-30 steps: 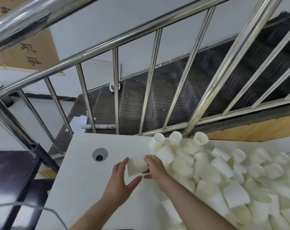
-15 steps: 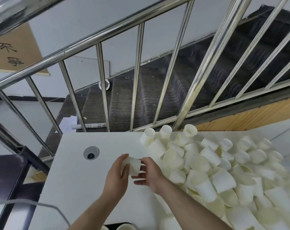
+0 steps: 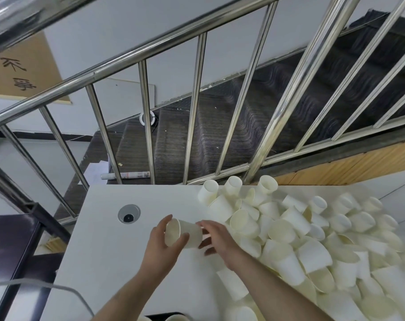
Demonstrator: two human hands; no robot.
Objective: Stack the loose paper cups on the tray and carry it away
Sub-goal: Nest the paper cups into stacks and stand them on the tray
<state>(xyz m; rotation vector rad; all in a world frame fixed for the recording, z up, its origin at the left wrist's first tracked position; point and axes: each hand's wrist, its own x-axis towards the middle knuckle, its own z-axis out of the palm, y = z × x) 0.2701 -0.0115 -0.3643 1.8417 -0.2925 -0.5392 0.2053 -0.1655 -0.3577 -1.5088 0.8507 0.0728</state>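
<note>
A white paper cup lies on its side between my two hands, its mouth turned left toward my left hand. My left hand grips it at the rim, thumb across the wall. My right hand holds its base end with curled fingers. A large heap of loose paper cups covers the right half of the white table. At the bottom edge a dark tray peeks in, with cup rims beside it.
A round cable grommet sits in the table left of my hands. A steel stair railing runs just behind the table's far edge, with dark stairs beyond. A grey cable crosses the lower left.
The cup has been turned between my hands so its open mouth now faces left. My view has shifted slightly, and both hands stay in the same spot on the table.
</note>
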